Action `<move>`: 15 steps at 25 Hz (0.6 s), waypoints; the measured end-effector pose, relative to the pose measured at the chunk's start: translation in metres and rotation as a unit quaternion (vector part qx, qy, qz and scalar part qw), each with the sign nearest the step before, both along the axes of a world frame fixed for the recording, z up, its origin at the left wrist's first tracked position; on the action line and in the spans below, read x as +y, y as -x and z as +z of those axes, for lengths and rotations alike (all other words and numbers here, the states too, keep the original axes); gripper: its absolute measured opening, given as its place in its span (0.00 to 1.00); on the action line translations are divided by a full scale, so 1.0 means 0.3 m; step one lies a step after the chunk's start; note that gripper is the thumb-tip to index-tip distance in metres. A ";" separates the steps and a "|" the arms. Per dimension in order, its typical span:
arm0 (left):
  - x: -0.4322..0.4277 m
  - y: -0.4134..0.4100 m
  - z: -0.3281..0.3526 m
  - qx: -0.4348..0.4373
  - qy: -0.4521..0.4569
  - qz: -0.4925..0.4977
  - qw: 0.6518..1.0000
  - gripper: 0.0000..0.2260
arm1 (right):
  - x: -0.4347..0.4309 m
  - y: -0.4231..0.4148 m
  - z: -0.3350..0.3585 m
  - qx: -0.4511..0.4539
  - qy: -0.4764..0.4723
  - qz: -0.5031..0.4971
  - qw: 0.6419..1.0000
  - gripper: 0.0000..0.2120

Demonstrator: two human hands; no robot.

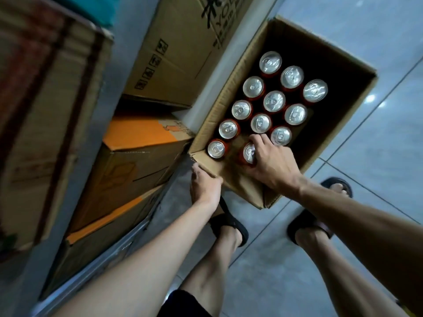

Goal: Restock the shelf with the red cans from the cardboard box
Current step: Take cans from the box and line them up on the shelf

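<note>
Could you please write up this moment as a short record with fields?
container: open brown cardboard box on the tiled floor
contents: twelve red silver-topped cans, counting the held one
right hand: grips the nearest can
left hand: holds the box's near corner
beside box: stacked brown and orange cartons

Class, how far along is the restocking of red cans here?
Done: nothing shows; no red cans are visible outside the cardboard box. In hand: the right hand grips one red can while the left hand holds the box's corner. Left: eleven other cans stand inside.
</note>
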State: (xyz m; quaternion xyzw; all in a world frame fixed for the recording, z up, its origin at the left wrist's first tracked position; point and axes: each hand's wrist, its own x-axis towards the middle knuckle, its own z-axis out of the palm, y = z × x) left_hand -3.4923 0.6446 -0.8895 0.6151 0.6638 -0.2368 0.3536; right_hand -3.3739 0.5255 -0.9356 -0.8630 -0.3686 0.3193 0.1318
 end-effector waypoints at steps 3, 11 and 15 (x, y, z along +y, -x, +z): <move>-0.051 -0.057 0.261 -0.095 0.031 -0.157 0.982 0.39 | -0.072 -0.045 0.279 0.163 -0.059 -0.224 0.959 0.28; -0.065 -0.302 1.189 -0.324 -0.070 -0.327 0.885 0.34 | -0.069 -0.285 1.301 0.242 -0.216 -0.394 0.860 0.25; -0.002 -0.329 1.705 -0.379 -0.132 -0.310 0.862 0.32 | -0.023 -0.339 1.855 0.256 -0.274 -0.351 0.858 0.30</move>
